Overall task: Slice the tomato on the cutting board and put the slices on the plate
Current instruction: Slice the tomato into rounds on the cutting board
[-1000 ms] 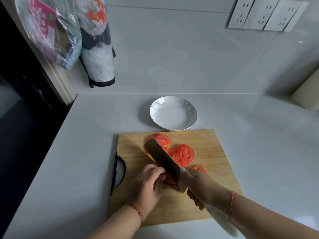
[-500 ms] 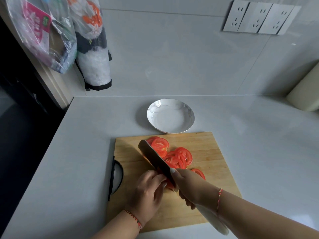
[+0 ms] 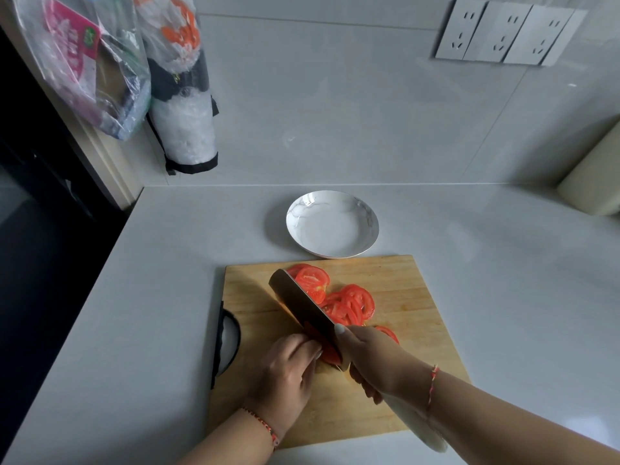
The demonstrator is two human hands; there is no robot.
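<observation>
A wooden cutting board (image 3: 412, 297) lies on the white counter. Several red tomato slices (image 3: 349, 302) are spread over its middle, right of the blade. My right hand (image 3: 375, 360) grips a cleaver (image 3: 302, 307) by its white handle, the blade angled across the board. My left hand (image 3: 288, 374) pins the small remaining tomato piece (image 3: 330, 354) against the blade's left side; that piece is mostly hidden. Just beyond the board's far edge sits a white marbled plate (image 3: 332, 226) with nothing on it.
The counter (image 3: 503, 250) drops off at its left edge (image 3: 110, 250) into a dark area. Plastic bags (image 3: 181, 95) hang at the back left wall. Wall sockets (image 3: 503, 35) are at upper right, and a cream cylinder (image 3: 593, 176) stands far right.
The cleaver has drawn a little toward me and come down through the tomato piece. My left hand stays on it. The view shifted slightly.
</observation>
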